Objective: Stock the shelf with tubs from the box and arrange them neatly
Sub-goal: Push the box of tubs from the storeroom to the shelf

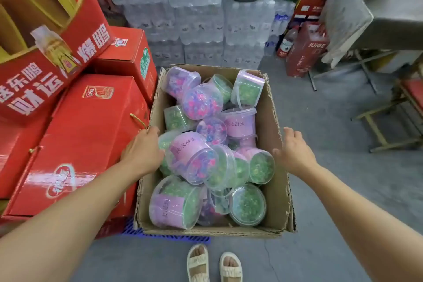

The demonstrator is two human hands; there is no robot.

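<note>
An open cardboard box [278,126] stands on the floor in front of me, filled with several clear plastic tubs lying at all angles. The tubs carry pink labels and hold green or pink-and-blue beads; one pink-bead tub [193,158] lies on top near the middle and a green one [176,201] at the near left. My left hand [143,152] reaches over the box's left wall, fingers down beside the tubs; whether it holds anything is hidden. My right hand [294,151] hovers with straight fingers over the box's right wall, holding nothing. No shelf is in view.
Red cartons [87,135] are stacked tight against the box's left side. Shrink-wrapped water bottle packs [194,20] rise behind it. A blue pallet [169,237] shows under the box's near edge. A metal-legged table [370,18] and a stool [402,107] stand on the right.
</note>
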